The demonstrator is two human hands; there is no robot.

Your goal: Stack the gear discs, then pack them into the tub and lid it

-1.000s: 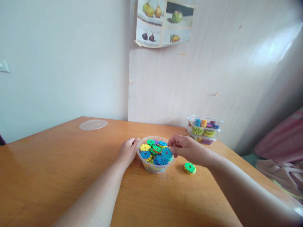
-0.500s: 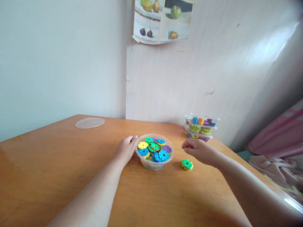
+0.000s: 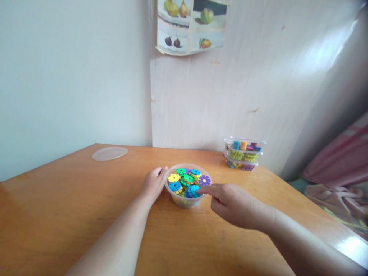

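Observation:
A clear plastic bowl (image 3: 184,201) full of flat, notched toy discs (image 3: 186,179) in blue, green, yellow and purple stands on the wooden table (image 3: 71,199). My left hand (image 3: 153,184) curves against the bowl's left wall and holds it. My right hand (image 3: 232,205) lies low at the bowl's right front. Its forefinger stretches to the rim beside a purple disc (image 3: 204,180), the other fingers are loosely bent, and I see nothing in it. The small green and yellow disc stack that lay right of the bowl is hidden behind this hand.
A round clear lid (image 3: 109,153) lies at the table's far left. Stacked clear boxes (image 3: 243,154) of coloured pieces stand by the wall at the back right. A fruit poster (image 3: 189,25) hangs above. Pink cloth (image 3: 339,168) lies beyond the table's right edge.
My right hand left the bowl, went right above the small disc stack, then came back low to the bowl's front right rim, covering the stack. The left hand stayed on the bowl.

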